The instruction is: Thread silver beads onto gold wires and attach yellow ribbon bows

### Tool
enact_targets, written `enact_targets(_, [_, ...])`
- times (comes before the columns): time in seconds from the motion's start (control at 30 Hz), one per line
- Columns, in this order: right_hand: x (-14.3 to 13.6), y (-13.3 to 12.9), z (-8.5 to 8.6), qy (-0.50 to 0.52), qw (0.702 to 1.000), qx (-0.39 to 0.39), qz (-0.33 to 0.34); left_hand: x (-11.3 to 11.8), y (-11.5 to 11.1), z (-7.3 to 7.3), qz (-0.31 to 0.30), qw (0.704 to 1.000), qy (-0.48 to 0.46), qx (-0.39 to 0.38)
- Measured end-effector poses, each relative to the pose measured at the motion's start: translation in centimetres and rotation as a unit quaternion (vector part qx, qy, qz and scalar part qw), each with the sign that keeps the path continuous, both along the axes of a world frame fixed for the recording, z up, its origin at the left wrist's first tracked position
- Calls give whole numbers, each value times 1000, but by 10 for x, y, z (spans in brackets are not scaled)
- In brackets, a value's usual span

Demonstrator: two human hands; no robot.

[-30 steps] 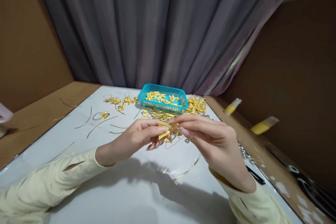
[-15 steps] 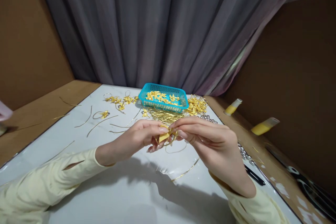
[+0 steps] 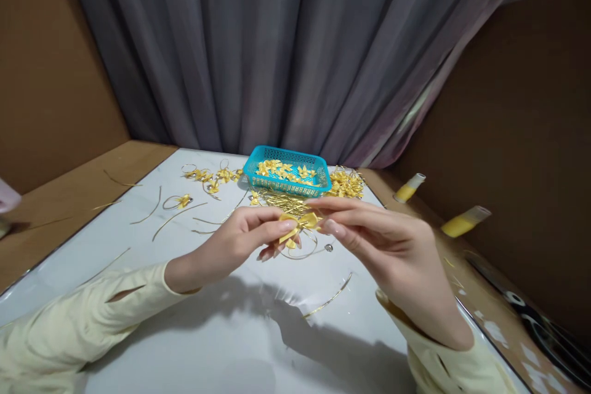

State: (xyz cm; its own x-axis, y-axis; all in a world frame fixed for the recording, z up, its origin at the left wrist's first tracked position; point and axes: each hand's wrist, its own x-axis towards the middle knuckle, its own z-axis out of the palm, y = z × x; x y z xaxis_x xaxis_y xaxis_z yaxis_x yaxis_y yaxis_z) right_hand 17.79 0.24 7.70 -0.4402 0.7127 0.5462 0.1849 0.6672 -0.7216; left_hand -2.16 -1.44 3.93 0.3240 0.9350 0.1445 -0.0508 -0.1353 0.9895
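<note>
A yellow satin ribbon bow [image 3: 305, 221] is pinched between the thumb and fingers of my left hand [image 3: 247, 233], above the table. Thin gold wire loops [image 3: 302, 253] show below the bow, but I cannot tell how they join it. Just right of the bow is my right hand [image 3: 385, 240], its fingers stretched and parted, thumb tip close to the bow's right loop. Whether that thumb touches the ribbon is unclear. A small silver bead [image 3: 329, 247] shows beneath the right thumb.
Behind my hands stands a turquoise basket [image 3: 289, 189] of yellow bows. Gold wire pieces [image 3: 286, 202] lie before it, with a pile of bows [image 3: 347, 184] to its right. Finished-looking wired bows [image 3: 221, 175] lie left. Two yellow thread spools [image 3: 466, 221] and black-handled scissors [image 3: 549, 332] are right.
My right hand has drawn back to the right and its fingers have parted from the bow. The bow now shows more fully in my left hand, which has barely moved.
</note>
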Motion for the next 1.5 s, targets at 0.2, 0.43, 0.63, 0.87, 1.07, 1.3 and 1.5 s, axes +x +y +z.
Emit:
enact_targets(0.2, [6,-8,4,-60,995,84,-16,3,-4,3,49,992,81,88])
enact_targets(0.43, [-1,-8,-6,-119,983,136,18,3,-4,4,6,993,104,63])
enact_targets(0.63, [0,-7,-6,-124,978,168,24,3,-2,7,-25,995,98,8])
enact_targets(0.87, [9,4,-8,-138,984,88,-64,-8,-1,-7,36,988,150,14])
enact_targets(1.07, [17,31,-68,-243,966,-87,-1,-24,3,-68,46,972,225,-48])
enact_targets(1.3, [-18,21,-109,-228,974,-8,-4,-21,2,-95,28,975,219,-38])
enact_targets(1.5, [-32,17,-126,-233,969,58,54,-22,1,-96,-16,980,196,-42])
